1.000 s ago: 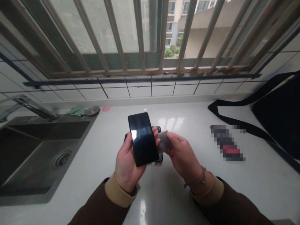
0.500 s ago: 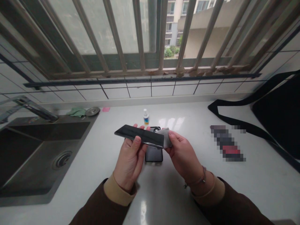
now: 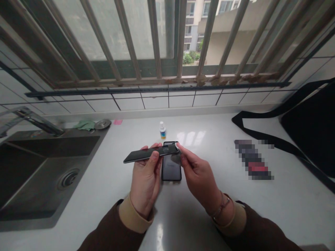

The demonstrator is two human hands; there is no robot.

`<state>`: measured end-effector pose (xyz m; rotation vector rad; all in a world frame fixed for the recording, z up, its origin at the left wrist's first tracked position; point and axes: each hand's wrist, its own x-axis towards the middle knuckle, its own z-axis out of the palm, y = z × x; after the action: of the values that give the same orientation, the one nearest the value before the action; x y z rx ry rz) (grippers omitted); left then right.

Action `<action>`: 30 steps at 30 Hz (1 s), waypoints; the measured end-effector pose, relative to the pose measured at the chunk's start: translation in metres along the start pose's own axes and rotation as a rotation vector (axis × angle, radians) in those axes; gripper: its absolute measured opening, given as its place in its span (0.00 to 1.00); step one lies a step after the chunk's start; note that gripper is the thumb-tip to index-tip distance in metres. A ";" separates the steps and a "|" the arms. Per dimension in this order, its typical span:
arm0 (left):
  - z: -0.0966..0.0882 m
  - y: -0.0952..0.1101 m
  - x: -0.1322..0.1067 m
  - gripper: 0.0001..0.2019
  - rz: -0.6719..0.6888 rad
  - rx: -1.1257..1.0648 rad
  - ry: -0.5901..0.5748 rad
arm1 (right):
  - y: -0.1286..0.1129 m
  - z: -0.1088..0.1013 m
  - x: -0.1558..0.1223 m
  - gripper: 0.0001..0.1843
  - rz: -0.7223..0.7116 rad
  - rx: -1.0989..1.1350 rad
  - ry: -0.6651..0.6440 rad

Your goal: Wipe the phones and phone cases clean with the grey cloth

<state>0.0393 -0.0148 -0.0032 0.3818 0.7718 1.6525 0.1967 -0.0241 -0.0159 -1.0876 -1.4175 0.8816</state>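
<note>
A black smartphone [image 3: 142,154] lies across the fingers of my left hand [image 3: 146,181], with the thumb pressed on its near edge. It is held above the counter, tilted. My right hand [image 3: 200,172] pinches a small grey cloth [image 3: 177,158] against the phone's right end. The cloth wraps over that end and hangs below it. Under both hands, a black-rimmed phone case [image 3: 171,170] rests flat on the counter, its upper part partly hidden by the phone and fingers. Just behind it stands a small white spray bottle [image 3: 162,130] with a blue and yellow label.
On the left are a dark sink [image 3: 49,164] and a chrome faucet [image 3: 39,122]. A green cloth [image 3: 85,125], a metal drain cover [image 3: 103,124] and a pink slip [image 3: 117,122] lie by its back edge. To the right, a black bag strap [image 3: 264,134] and a blurred-out item [image 3: 253,160] rest on the white counter.
The phone has turned, its right end rising and left end dropping. My right hand has moved slightly left, bringing the cloth over the phone's right end.
</note>
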 end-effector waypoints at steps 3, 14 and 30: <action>0.002 0.002 0.003 0.14 0.021 -0.045 0.047 | -0.010 -0.002 -0.005 0.24 -0.078 -0.044 -0.049; 0.010 0.004 0.003 0.17 -0.313 -0.144 0.086 | -0.005 -0.010 0.004 0.26 -0.185 -0.237 0.179; 0.006 0.003 -0.003 0.10 -0.271 -0.147 0.072 | 0.004 -0.007 0.002 0.44 -0.472 -0.528 -0.001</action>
<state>0.0418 -0.0166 0.0037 0.1087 0.7160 1.4622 0.2038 -0.0217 -0.0180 -1.0560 -1.8623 0.1680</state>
